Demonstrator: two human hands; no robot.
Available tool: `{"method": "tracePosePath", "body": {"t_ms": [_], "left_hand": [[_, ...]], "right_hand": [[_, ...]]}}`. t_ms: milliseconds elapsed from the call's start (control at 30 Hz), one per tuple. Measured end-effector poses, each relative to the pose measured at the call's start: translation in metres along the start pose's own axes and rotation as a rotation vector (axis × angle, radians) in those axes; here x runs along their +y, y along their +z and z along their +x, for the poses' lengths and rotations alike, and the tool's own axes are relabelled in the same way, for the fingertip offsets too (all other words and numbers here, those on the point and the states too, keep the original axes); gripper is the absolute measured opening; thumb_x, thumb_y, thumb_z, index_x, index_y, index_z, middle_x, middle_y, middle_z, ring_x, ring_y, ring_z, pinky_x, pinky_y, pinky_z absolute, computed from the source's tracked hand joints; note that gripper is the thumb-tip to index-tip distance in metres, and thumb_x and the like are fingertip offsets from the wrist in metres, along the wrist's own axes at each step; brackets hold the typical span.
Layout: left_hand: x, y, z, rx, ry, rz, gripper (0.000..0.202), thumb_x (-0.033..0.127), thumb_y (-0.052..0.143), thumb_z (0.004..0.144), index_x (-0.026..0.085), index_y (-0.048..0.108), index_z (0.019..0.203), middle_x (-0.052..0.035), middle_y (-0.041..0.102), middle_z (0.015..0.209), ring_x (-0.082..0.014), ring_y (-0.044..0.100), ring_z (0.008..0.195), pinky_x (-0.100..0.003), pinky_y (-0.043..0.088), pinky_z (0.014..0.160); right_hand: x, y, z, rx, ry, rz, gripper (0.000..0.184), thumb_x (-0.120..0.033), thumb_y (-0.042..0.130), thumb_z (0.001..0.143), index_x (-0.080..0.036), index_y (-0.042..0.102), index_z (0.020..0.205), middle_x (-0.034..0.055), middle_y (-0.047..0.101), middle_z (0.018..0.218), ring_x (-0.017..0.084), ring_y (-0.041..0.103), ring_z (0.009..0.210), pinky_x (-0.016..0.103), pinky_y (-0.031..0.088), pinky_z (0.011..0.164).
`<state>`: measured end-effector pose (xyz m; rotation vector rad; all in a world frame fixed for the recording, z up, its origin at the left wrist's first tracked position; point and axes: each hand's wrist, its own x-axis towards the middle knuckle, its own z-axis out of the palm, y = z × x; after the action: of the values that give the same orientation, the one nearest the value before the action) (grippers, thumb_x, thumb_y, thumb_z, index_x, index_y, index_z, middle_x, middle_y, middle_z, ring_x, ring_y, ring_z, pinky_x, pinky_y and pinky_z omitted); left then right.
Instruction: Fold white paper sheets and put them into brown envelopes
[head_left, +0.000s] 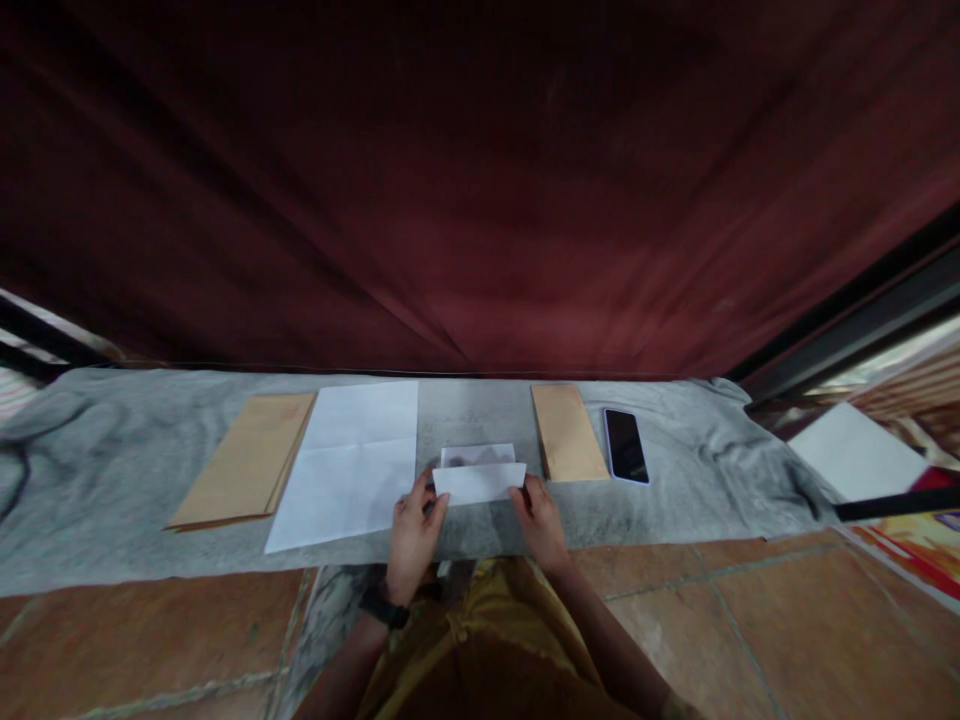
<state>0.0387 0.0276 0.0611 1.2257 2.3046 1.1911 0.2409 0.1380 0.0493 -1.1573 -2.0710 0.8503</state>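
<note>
A folded white sheet of paper [480, 478] lies on the grey cloth [112, 470] in front of me. My left hand [415, 528] pinches its left end, fingers closed on the edge. Its right end is gripped the same way by my right hand [538, 518]. The near flap of the sheet is lifted over the part behind it. A black band is on my left wrist.
A stack of white sheets [352, 460] and a pile of brown envelopes [251, 458] lie to the left. Right of the hands are one brown envelope [568, 432] and a dark phone [625, 445]. A dark red curtain [480, 180] hangs behind; tiled floor is near me.
</note>
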Motion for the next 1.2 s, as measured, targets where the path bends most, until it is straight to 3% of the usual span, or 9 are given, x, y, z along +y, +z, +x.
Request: {"method": "tracePosePath", "body": {"t_ms": [100, 300, 533, 833, 1000, 1100, 1200], "left_hand": [[0.011, 0.002, 0.007, -0.015, -0.021, 0.032, 0.058, 0.04, 0.052, 0.093, 0.018, 0.044, 0.146, -0.0037, 0.072, 0.084, -0.0235, 0.069, 0.081, -0.038, 0.053, 0.08], [0.023, 0.003, 0.012, 0.01, -0.004, 0.195, 0.061, 0.035, 0.051, 0.093, 0.016, 0.038, 0.149, -0.0023, 0.068, 0.08, -0.0229, 0.067, 0.075, -0.035, 0.051, 0.072], [0.026, 0.004, 0.012, -0.024, 0.028, 0.368, 0.059, 0.032, 0.049, 0.096, 0.019, 0.036, 0.152, -0.0034, 0.07, 0.082, -0.0238, 0.067, 0.08, -0.035, 0.05, 0.081], [0.031, 0.002, 0.012, -0.084, 0.036, 0.539, 0.052, 0.029, 0.046, 0.097, 0.018, 0.044, 0.148, -0.0097, 0.073, 0.095, -0.0273, 0.067, 0.093, -0.038, 0.049, 0.086], [0.031, 0.002, 0.012, -0.089, 0.054, 0.586, 0.04, 0.029, 0.045, 0.097, 0.02, 0.058, 0.134, -0.0116, 0.072, 0.105, -0.0283, 0.065, 0.101, -0.039, 0.049, 0.091], [0.032, 0.005, 0.011, -0.081, 0.122, 0.614, 0.036, 0.025, 0.046, 0.096, 0.02, 0.062, 0.128, -0.0131, 0.069, 0.114, -0.0302, 0.063, 0.106, -0.044, 0.049, 0.093], [0.033, 0.017, 0.005, -0.051, 0.301, 0.545, 0.039, 0.022, 0.041, 0.098, 0.02, 0.058, 0.133, -0.0125, 0.064, 0.131, -0.028, 0.058, 0.122, -0.045, 0.047, 0.102]], "right_hand": [[-0.001, 0.005, 0.005, 0.04, 0.017, -0.066, 0.033, -0.036, 0.039, 0.101, -0.021, 0.057, 0.124, 0.0099, 0.069, 0.109, 0.023, 0.067, 0.098, 0.035, 0.053, 0.085], [-0.003, 0.012, 0.011, 0.017, 0.046, -0.239, 0.043, -0.026, 0.039, 0.099, -0.02, 0.046, 0.141, 0.015, 0.066, 0.125, 0.029, 0.067, 0.11, 0.039, 0.054, 0.088], [-0.004, 0.015, 0.012, 0.049, 0.017, -0.347, 0.044, -0.025, 0.042, 0.099, -0.022, 0.043, 0.143, 0.0131, 0.07, 0.116, 0.025, 0.071, 0.097, 0.033, 0.054, 0.078], [-0.012, 0.009, 0.016, -0.015, 0.082, -0.479, 0.036, -0.028, 0.046, 0.099, -0.021, 0.051, 0.135, 0.0129, 0.073, 0.111, 0.023, 0.073, 0.083, 0.029, 0.052, 0.069], [-0.021, 0.008, 0.015, -0.071, 0.152, -0.543, 0.039, -0.029, 0.042, 0.102, -0.017, 0.048, 0.139, 0.0165, 0.068, 0.118, 0.025, 0.072, 0.084, 0.032, 0.052, 0.067], [-0.024, 0.008, 0.014, -0.08, 0.161, -0.544, 0.04, -0.03, 0.041, 0.102, -0.018, 0.048, 0.14, 0.0165, 0.065, 0.12, 0.023, 0.072, 0.085, 0.03, 0.052, 0.067], [-0.025, 0.009, 0.014, -0.108, 0.185, -0.562, 0.039, -0.03, 0.042, 0.102, -0.02, 0.048, 0.139, 0.0145, 0.064, 0.12, 0.021, 0.071, 0.082, 0.028, 0.052, 0.065]]}}
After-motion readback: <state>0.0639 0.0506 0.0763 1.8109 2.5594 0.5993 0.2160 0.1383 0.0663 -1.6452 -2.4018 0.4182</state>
